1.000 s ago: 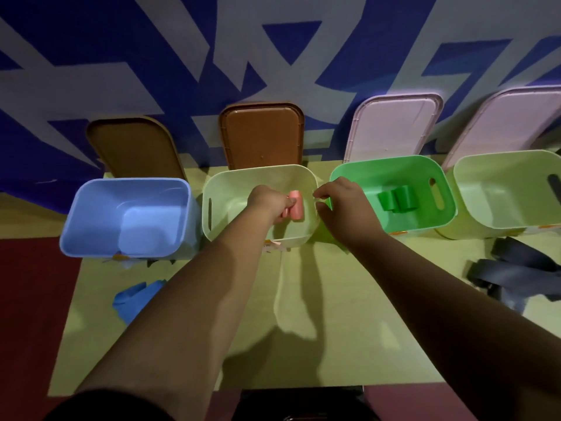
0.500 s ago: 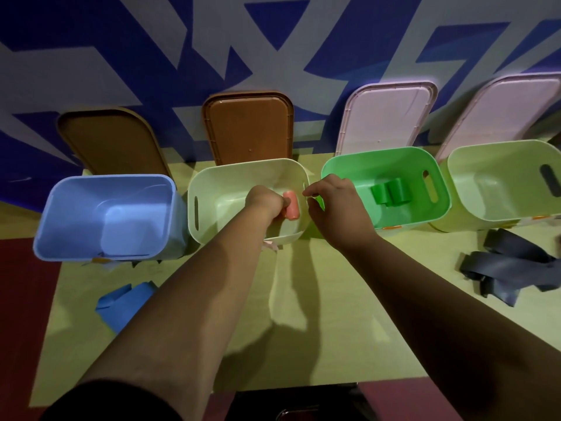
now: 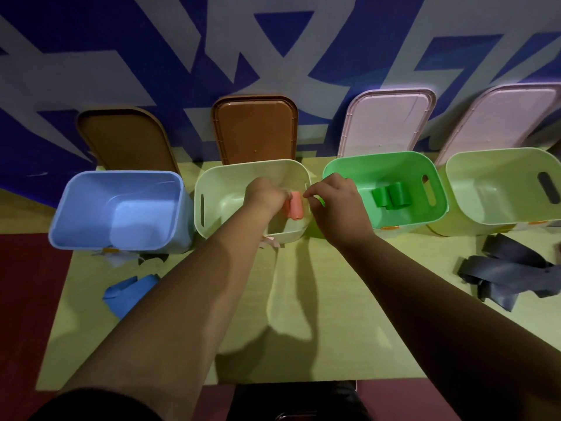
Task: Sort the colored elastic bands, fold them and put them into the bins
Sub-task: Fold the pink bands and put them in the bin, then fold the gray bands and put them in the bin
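The folded pink band (image 3: 296, 206) hangs inside the pale bin (image 3: 224, 180), its long axis running near to far. The left hand (image 3: 265, 194) pinches it. The right hand (image 3: 337, 205), fingers curled, is at the bin's right rim, and I cannot tell whether it grips anything. Both sit as a second ago. The orange tag (image 3: 389, 228) on the green bin (image 3: 379, 165) is unreadable.

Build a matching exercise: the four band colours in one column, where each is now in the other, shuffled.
1 pink band
2 green band
3 blue band
4 grey bands

A inside the green bin
B on the table, far right
C gripped by the left hand at the pale bin
D on the table before the blue bin

Pairs: 1-C, 2-A, 3-D, 4-B
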`<state>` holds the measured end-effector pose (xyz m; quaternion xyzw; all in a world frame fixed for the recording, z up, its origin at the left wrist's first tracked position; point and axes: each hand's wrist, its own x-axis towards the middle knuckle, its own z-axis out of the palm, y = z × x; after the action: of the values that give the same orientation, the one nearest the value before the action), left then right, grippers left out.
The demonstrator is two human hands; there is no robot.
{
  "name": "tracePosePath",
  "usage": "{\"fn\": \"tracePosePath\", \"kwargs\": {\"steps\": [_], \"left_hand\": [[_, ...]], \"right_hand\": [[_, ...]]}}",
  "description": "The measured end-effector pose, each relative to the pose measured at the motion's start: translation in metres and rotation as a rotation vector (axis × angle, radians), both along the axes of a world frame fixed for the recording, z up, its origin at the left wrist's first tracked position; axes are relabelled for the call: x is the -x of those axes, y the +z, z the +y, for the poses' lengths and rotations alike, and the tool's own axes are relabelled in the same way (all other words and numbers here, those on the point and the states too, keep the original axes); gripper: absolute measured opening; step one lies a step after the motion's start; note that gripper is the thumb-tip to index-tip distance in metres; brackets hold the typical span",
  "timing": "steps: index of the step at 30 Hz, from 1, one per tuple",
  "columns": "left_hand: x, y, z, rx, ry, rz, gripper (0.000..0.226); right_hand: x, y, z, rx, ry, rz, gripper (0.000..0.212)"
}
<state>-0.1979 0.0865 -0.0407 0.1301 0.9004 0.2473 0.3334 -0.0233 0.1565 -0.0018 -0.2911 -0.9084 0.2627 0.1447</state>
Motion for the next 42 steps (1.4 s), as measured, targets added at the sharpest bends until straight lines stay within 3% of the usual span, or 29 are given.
{"fn": "tracePosePath", "kwargs": {"steps": [4, 8, 15, 20, 25, 32, 37, 42], "left_hand": [[-0.008, 0.032, -0.01, -0.173, 0.073, -0.021, 0.009], [-0.043, 0.079, -0.017, -0.387, 0.04, -0.051, 0.015], [-0.154, 0.12, 0.014, -0.601, -0.1, -0.161, 0.017], [-0.241, 0.101, 0.062, -0.594, -0.237, -0.291, 0.021], [-0.308, 0.058, 0.097, -0.485, -0.335, -0.295, 0.025], [-0.366, -0.014, 0.132, -0.452, -0.523, -0.1, 0.013], [-0.373, -0.071, 0.155, -0.523, -0.802, 0.171, 0.046], [-0.375, -0.101, 0.151, -0.701, -0.814, 0.295, 0.049]], "right_hand": [[-0.008, 0.003, -0.001, -0.019, -0.01, 0.083, 0.037], [-0.03, 0.014, 0.01, 0.066, -0.081, 0.106, 0.014], [-0.122, 0.035, 0.048, 0.06, -0.214, 0.181, 0.011], [-0.205, 0.024, 0.081, 0.031, -0.355, 0.21, 0.009], [-0.282, -0.008, 0.111, 0.08, -0.491, 0.18, 0.013], [-0.354, -0.056, 0.139, 0.026, -0.521, 0.181, 0.011], [-0.359, -0.087, 0.163, -0.047, -0.49, 0.157, 0.016], [-0.361, -0.129, 0.154, -0.144, -0.466, 0.211, 0.023]]}}
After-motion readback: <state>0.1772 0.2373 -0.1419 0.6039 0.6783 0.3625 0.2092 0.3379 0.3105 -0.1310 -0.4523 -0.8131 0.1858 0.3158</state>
